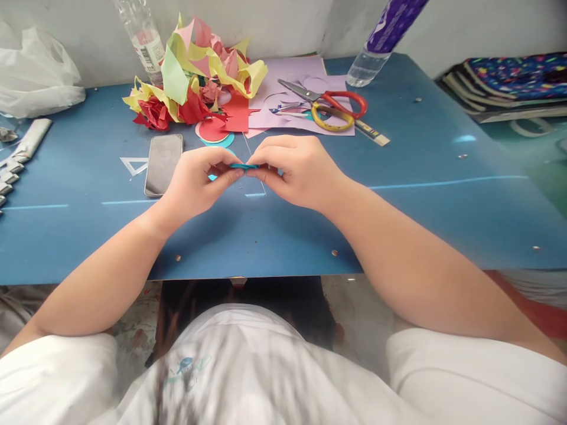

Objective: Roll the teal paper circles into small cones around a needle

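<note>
Between my two hands, above the blue table, is a small folded piece of blue paper, seen edge-on. My left hand pinches its left end between thumb and forefinger. At the other end my right hand pinches it the same way, and the fingertips nearly meet. Just behind the hands lie round paper cutouts, a red circle over a light blue circle. A dark-screened phone rests beside my left hand, partly covered by it.
Crumpled paper flowers pile up at the back left. Scissors lie on cut purple paper. A clear bottle, a purple-labelled bottle, a set square and a plastic bag stand or lie around.
</note>
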`<move>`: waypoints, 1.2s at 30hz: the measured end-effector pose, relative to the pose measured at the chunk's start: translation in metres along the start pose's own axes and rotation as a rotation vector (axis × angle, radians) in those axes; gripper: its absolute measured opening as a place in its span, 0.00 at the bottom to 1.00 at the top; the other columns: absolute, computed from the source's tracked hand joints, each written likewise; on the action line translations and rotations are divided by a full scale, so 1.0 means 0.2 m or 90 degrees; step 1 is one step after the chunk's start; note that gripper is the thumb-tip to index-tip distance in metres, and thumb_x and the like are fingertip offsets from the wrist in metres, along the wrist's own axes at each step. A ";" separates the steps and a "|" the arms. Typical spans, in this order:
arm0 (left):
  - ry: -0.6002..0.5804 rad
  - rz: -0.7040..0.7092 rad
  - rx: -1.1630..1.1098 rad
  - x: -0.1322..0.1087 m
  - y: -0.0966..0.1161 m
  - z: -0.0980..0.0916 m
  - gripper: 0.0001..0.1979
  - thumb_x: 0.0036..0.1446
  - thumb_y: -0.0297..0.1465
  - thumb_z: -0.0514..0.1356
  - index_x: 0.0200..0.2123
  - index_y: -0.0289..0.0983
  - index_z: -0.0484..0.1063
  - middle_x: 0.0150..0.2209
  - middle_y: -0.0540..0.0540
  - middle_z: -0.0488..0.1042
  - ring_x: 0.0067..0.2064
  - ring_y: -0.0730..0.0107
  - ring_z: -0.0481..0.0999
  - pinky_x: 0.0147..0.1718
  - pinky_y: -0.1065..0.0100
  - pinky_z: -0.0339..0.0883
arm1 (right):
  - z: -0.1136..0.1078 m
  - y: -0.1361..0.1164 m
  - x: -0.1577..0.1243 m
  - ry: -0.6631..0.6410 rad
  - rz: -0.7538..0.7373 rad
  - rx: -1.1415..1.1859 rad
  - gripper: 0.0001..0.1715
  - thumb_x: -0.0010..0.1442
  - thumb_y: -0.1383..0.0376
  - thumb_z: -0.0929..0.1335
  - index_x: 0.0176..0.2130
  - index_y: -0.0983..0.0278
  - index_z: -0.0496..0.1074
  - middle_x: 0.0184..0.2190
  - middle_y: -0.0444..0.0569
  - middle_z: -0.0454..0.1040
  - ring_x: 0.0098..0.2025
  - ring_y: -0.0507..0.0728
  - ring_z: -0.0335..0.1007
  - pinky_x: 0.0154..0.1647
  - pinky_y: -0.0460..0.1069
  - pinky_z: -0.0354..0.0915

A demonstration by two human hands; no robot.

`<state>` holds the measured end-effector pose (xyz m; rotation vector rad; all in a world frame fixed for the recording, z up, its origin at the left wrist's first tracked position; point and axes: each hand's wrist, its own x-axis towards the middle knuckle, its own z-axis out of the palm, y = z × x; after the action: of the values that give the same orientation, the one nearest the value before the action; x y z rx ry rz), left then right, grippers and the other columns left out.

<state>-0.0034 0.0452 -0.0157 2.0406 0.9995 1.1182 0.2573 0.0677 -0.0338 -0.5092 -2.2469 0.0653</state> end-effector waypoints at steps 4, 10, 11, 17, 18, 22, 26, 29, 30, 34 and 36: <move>0.014 -0.024 -0.013 0.00 0.01 0.01 0.04 0.66 0.35 0.74 0.38 0.43 0.87 0.38 0.46 0.87 0.40 0.60 0.85 0.47 0.56 0.84 | 0.02 0.02 0.00 0.025 0.043 0.032 0.07 0.85 0.61 0.72 0.51 0.57 0.82 0.44 0.49 0.87 0.44 0.61 0.85 0.47 0.58 0.81; 0.079 -0.052 0.022 0.00 0.01 0.02 0.10 0.65 0.37 0.75 0.32 0.43 0.81 0.35 0.47 0.84 0.39 0.61 0.83 0.41 0.58 0.81 | 0.06 -0.03 0.02 0.140 0.157 0.047 0.13 0.82 0.57 0.76 0.42 0.58 0.82 0.35 0.47 0.84 0.36 0.59 0.79 0.41 0.57 0.76; 0.083 -0.051 0.026 0.00 0.01 0.02 0.11 0.66 0.37 0.75 0.32 0.43 0.80 0.35 0.47 0.83 0.39 0.61 0.83 0.41 0.59 0.81 | 0.06 -0.04 0.02 0.138 0.167 0.061 0.14 0.81 0.56 0.76 0.41 0.58 0.82 0.34 0.47 0.84 0.36 0.59 0.79 0.41 0.57 0.76; 0.042 0.020 0.035 0.00 0.00 0.01 0.13 0.67 0.40 0.76 0.33 0.43 0.79 0.37 0.45 0.83 0.40 0.59 0.84 0.40 0.58 0.79 | 0.06 -0.07 0.03 0.078 0.248 0.211 0.28 0.74 0.38 0.81 0.45 0.58 0.86 0.40 0.52 0.88 0.40 0.61 0.83 0.41 0.57 0.82; 0.034 0.044 0.040 0.00 -0.01 0.00 0.15 0.67 0.42 0.77 0.33 0.43 0.79 0.36 0.45 0.83 0.39 0.59 0.83 0.39 0.58 0.78 | 0.05 -0.06 0.03 0.063 0.261 0.224 0.30 0.72 0.35 0.82 0.45 0.58 0.86 0.41 0.52 0.88 0.41 0.61 0.84 0.42 0.57 0.82; 0.001 0.145 0.065 0.02 -0.05 -0.01 0.23 0.71 0.52 0.77 0.32 0.43 0.78 0.34 0.45 0.82 0.36 0.62 0.81 0.36 0.61 0.75 | 0.03 -0.07 0.04 0.025 0.259 0.248 0.31 0.71 0.32 0.81 0.43 0.55 0.87 0.40 0.49 0.88 0.39 0.61 0.82 0.42 0.57 0.82; -0.033 0.180 0.091 0.03 -0.08 -0.01 0.27 0.72 0.53 0.76 0.30 0.42 0.75 0.34 0.46 0.81 0.33 0.66 0.76 0.35 0.61 0.73 | 0.02 -0.07 0.05 0.023 0.224 0.270 0.24 0.74 0.41 0.81 0.39 0.56 0.86 0.36 0.47 0.87 0.36 0.58 0.80 0.38 0.55 0.79; -0.032 0.177 0.072 0.03 -0.08 -0.01 0.24 0.71 0.49 0.77 0.31 0.42 0.74 0.33 0.47 0.79 0.33 0.66 0.75 0.34 0.61 0.72 | 0.01 -0.07 0.05 0.022 0.225 0.265 0.24 0.77 0.44 0.80 0.38 0.58 0.85 0.35 0.47 0.86 0.35 0.57 0.78 0.38 0.55 0.77; -0.025 0.170 0.057 0.02 -0.08 0.00 0.21 0.70 0.45 0.77 0.32 0.43 0.74 0.33 0.48 0.79 0.33 0.66 0.76 0.33 0.62 0.72 | 0.01 -0.06 0.05 0.023 0.234 0.266 0.24 0.77 0.44 0.80 0.38 0.58 0.84 0.35 0.47 0.86 0.35 0.56 0.78 0.38 0.55 0.76; 0.014 0.119 0.019 0.00 -0.03 0.02 0.11 0.67 0.35 0.73 0.36 0.43 0.74 0.38 0.46 0.80 0.36 0.65 0.79 0.31 0.61 0.70 | 0.00 -0.05 0.05 0.020 0.281 0.333 0.24 0.76 0.43 0.80 0.41 0.59 0.83 0.36 0.47 0.84 0.31 0.54 0.75 0.32 0.53 0.76; 0.022 0.093 0.014 -0.02 0.02 0.02 0.10 0.65 0.33 0.72 0.36 0.43 0.74 0.41 0.45 0.81 0.41 0.62 0.80 0.32 0.60 0.72 | -0.01 -0.06 0.05 0.017 0.298 0.356 0.23 0.77 0.43 0.80 0.42 0.58 0.82 0.37 0.47 0.83 0.32 0.54 0.75 0.32 0.52 0.76</move>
<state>0.0003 0.0388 -0.0165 2.1469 0.8947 1.2262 0.2488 0.0613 -0.0230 -0.6997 -1.9215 0.8898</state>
